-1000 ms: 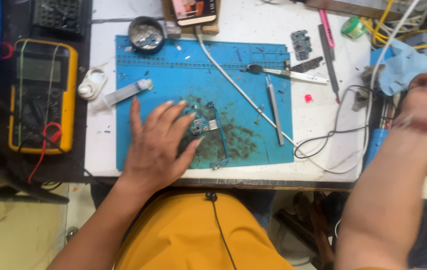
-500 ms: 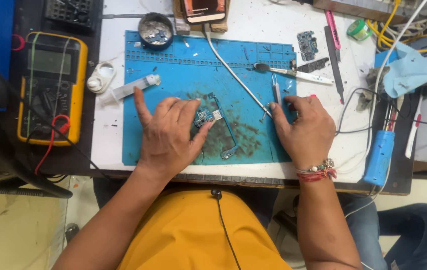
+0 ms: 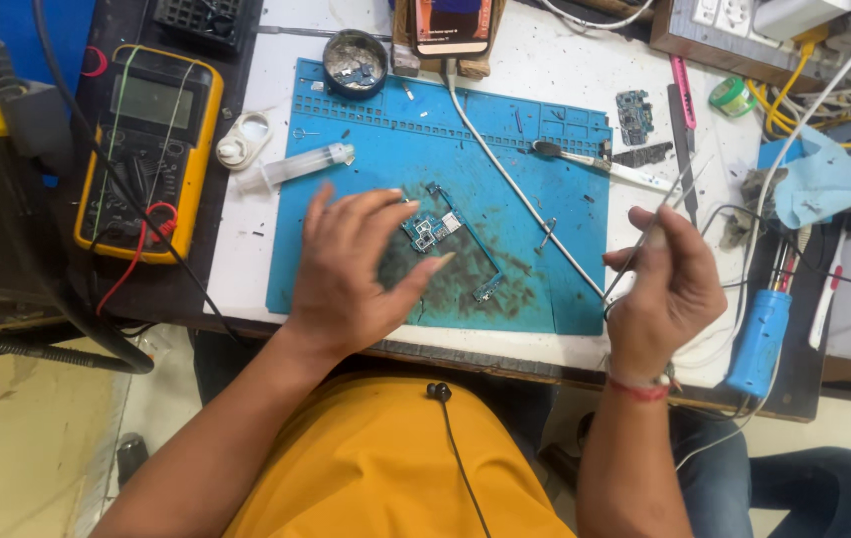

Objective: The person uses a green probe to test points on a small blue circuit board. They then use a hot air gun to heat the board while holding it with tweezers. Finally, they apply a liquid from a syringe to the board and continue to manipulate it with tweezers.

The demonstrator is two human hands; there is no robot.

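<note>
Tweezers (image 3: 666,207), one pair; circuit boards (image 3: 437,231), two.

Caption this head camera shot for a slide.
Left hand steadies a small circuit board on a blue mat; right hand holds tweezers.

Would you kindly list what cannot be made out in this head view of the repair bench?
- Circuit board: its near end is hidden behind the left hand; its parts are too small to tell.
- Tweezers: the lower end is hidden inside the right hand.
- Phone: cut off by the top edge.
- Multimeter: its display is too small to read.
</note>
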